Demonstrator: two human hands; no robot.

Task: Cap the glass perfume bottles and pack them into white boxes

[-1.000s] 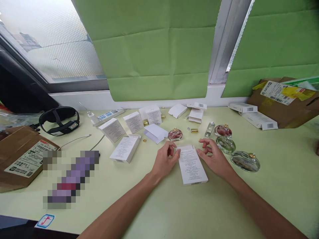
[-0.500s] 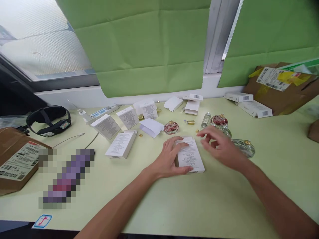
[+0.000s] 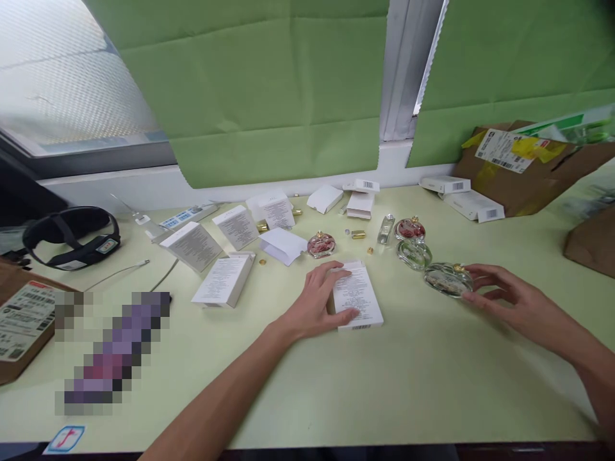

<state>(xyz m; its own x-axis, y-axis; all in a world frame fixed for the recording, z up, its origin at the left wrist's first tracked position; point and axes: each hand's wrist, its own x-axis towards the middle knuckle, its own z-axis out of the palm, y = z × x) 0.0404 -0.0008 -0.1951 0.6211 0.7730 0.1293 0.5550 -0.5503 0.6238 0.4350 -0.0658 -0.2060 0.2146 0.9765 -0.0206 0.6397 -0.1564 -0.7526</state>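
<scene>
White box (image 3: 362, 301) lies flat, printed face up, on the pale green table (image 3: 307, 390); the left hand (image 3: 314, 304) is spread over its left side, thumb and fingers apart and resting on it. Off to the right, the right hand (image 3: 514, 301) has thumb and fingertips closed on the right end of a clear bottle (image 3: 444, 280); whether its base touches the table is hard to tell. Just beyond it is a green bottle (image 3: 413, 255), then a red bottle (image 3: 410, 229). Farther back, a cardboard box (image 3: 521, 192) sits by a green blind (image 3: 519, 57).
</scene>
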